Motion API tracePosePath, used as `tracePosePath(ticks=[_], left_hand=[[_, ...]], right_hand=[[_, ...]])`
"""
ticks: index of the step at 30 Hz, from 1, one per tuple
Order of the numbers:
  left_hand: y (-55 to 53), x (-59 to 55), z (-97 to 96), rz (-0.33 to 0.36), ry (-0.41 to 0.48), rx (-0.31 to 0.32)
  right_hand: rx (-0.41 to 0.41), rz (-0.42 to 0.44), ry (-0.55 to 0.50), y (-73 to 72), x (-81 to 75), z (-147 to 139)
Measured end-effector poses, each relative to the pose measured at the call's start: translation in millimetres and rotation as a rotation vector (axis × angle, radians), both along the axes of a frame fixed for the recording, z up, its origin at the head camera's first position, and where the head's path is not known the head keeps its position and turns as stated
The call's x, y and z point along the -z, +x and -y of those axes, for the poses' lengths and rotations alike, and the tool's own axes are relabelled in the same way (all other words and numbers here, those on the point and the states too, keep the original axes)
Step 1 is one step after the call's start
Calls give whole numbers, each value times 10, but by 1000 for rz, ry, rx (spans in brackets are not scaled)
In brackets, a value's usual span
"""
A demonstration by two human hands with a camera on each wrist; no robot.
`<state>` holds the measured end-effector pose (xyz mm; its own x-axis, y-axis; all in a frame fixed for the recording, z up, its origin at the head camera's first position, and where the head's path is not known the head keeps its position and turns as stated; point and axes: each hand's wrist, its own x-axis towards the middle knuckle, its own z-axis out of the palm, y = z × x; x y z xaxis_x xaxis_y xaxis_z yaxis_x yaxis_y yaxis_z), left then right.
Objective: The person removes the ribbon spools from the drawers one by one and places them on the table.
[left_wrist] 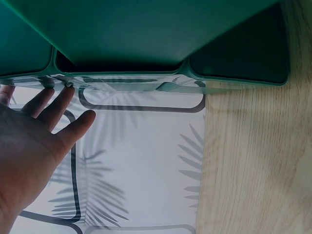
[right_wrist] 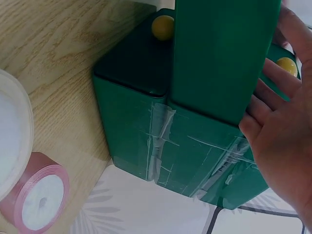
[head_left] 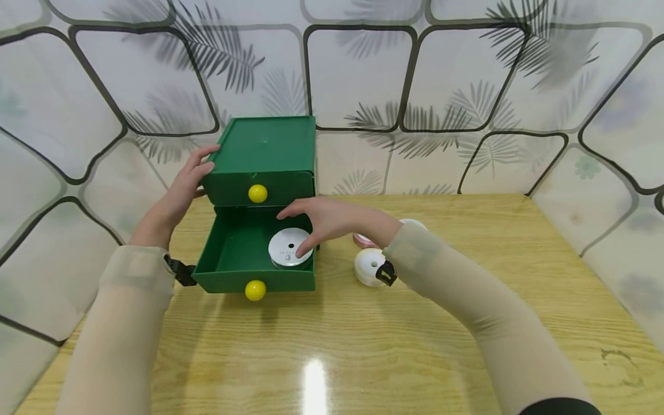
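A green drawer cabinet (head_left: 267,144) with yellow knobs stands on the table, its middle drawer (head_left: 233,242) pulled out. Inside that drawer, towards the right, lies a white ribbon spool (head_left: 284,245) with a small centre hole and printing on its face. My right hand (head_left: 332,219) reaches over the drawer's right side, thumb overlapping the spool and fingers spread apart from the thumb. In the right wrist view those fingers (right_wrist: 275,90) pass behind the drawer wall. My left hand (head_left: 181,184) rests against the cabinet's upper left side with its fingers extended.
Right of the cabinet stand a cream-white spool (head_left: 365,268) and a pink ribbon spool (right_wrist: 44,195), the latter partly behind my right wrist. A further white rim (head_left: 413,222) shows past the forearm. Patterned fabric (head_left: 358,80) encloses the wooden table (head_left: 394,351) at back and sides.
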<state>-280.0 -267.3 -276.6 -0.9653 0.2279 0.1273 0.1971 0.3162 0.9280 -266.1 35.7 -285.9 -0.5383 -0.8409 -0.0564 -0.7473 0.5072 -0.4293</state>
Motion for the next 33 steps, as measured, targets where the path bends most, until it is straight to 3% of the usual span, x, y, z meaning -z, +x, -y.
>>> tracePosePath(ticks=[11,25,33], left_hand=[[1,4,5,-6,-5,3],[-3,10,15,-12,4,5],[5,11,10,-8,-3,4]], right_hand=[[-8,14,100,-12,0,121],[-27,-51,198,-28,38,226],[-30,-27,226,-16,27,225]])
